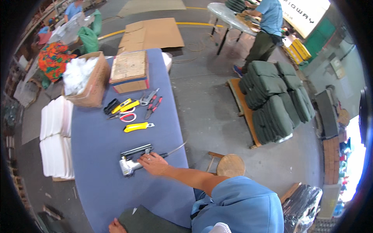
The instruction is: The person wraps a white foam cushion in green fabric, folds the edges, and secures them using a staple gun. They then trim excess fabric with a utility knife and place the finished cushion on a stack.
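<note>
Your left hand (117,226) touches the dark green piece (149,223) on the blue table (93,186), grip unclear.
Your right hand (154,163) lies over the staple gun (126,167), closure unclear; gun not yet lifted, this piece seems unfinished.

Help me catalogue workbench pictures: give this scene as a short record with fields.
Surface: blue-covered table
Right hand: on a silver-and-black nail gun
Left hand: at the edge of a dark green fabric piece; grip unclear
Tools beyond: yellow utility knife, then a cluster of hand tools
Far end: closed carton; left of it, an open carton of white stuffing
Floor, right: wooden stool; pallet of dark green cushions
Background: co-worker beside another table
</note>
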Motion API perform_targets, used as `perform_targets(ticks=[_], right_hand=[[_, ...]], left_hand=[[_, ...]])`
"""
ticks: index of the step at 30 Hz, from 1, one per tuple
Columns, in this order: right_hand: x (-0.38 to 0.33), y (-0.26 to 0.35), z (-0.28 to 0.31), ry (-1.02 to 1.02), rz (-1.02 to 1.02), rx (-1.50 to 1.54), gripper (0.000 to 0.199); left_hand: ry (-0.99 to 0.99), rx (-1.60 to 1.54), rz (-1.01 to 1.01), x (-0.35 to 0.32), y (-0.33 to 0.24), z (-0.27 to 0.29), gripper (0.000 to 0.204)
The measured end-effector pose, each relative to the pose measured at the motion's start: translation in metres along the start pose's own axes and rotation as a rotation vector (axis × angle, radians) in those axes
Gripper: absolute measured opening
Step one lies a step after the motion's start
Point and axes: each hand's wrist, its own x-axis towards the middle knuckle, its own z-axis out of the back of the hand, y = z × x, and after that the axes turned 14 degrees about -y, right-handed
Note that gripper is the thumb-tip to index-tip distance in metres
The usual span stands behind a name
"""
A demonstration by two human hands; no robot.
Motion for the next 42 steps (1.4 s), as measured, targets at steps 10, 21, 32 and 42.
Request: perform_targets(ticks=[10, 21, 32, 42], right_hand=[[0.008, -0.010, 0.003, 0.007, -0.068, 0.015, 0.049], [0.087, 0.062, 0.106, 0.301, -0.170, 1.136, 0.055], [0.045, 0.278, 0.238, 0.252, 0.258, 1.376, 0.072], [-0.036, 0.275, 0.199, 0.321, 0.346, 1.404, 0.047]], left_hand=[[-0.502, -0.477, 0.079, -0.022, -0.112, 0.262, 0.030], [-0.589, -0.840, 0.157, -0.129, -0.061, 0.214, 0.052], [-0.810, -0.346, 0.077, -0.151, -0.059, 0.233, 0.037], [-1.016, -0.472, 0.163, -0.188, -0.042, 0.212, 0.046]])
